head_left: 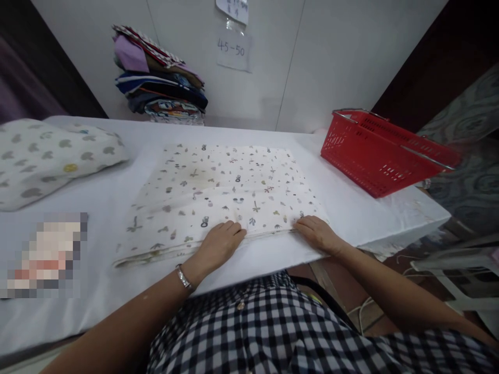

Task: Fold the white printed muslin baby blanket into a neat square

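Observation:
A white cloth (218,192) with a small printed pattern lies spread and folded in layers on the white-covered table. Its near edge shows several stacked layers. My left hand (222,241) is closed at the middle of that near edge, fingers curled over the fabric. Farther right, my right hand (317,234) grips the same edge close to the cloth's right corner, its fingers bent onto the fabric. Both thumbs are mostly hidden. A metal-banded watch or bracelet (183,278) is around my left wrist.
A red plastic basket (374,150) stands at the table's right end. Folded fabrics (163,78) are piled at the back left against the wall. A spotted white cloth bundle (58,156) sits at far left, above a blurred-out item (47,254). A white stool (456,275) is at lower right.

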### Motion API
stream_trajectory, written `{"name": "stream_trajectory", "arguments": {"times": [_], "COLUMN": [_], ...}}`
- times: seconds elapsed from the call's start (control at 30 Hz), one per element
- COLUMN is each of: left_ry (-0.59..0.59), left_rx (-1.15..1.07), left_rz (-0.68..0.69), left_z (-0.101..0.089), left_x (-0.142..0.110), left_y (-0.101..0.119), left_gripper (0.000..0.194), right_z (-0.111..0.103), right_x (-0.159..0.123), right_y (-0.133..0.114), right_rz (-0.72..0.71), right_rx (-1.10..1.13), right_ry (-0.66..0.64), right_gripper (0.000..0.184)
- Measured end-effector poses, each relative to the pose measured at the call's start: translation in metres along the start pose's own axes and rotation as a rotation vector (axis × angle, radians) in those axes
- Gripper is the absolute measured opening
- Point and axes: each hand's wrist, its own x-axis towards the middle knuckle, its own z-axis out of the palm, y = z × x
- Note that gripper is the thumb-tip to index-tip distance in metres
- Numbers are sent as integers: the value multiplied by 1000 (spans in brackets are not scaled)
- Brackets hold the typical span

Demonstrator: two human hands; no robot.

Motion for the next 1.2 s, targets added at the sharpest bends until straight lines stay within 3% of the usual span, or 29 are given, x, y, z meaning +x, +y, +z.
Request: {"name": "stream_trajectory", "arguments": {"times": [0.33,0.63,0.93,1.2], "left_ry": [-17,-38,19,46], "left_rx": [-30,-91,-20,60], "left_rz": [9,-8,-60,-175], "left_z": [0,-2,-1,-5], "left_x": [-1,-8,-16,-42], "left_y": [2,2,10,1], "left_gripper": [20,18,14,15], "right_z": [3,7,34,46], "right_x": [-1,9,57,95], "right_y": [-4,-18,-48,-75], "right_rz": [66,46,-128,-226], "right_rx": [94,118,216,274], "right_ry": [-37,36,154,180], "right_gripper": [30,29,29,27]}}
